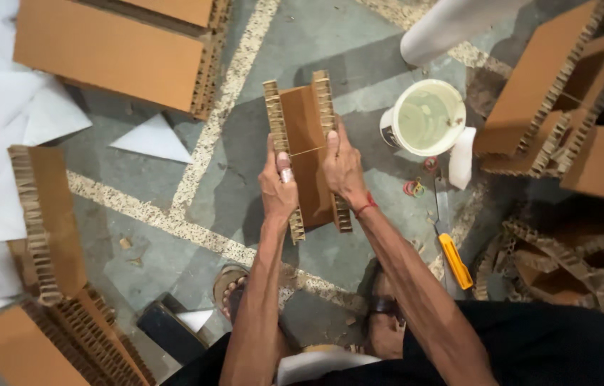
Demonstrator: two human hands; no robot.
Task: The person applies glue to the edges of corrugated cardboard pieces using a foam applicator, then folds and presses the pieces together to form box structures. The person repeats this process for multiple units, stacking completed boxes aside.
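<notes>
Floor (359, 43) grey concrete, speckled stripes | left hand (278, 187), right hand (342, 168) both clasp honeycomb cardboard piece (307, 146)

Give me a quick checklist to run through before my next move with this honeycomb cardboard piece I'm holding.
1. Left hand grips the honeycomb cardboard piece on its left edge: ok.
2. Right hand grips its right edge: ok.
3. Piece is off the floor, held flat side up: ok.
4. The seam across its middle is sound: cannot tell.
5. Yellow-handled knife lies on the floor to the right, apart from both hands: ok.
6. White bucket stands upright beyond the right hand, not touching the piece: ok.
</notes>
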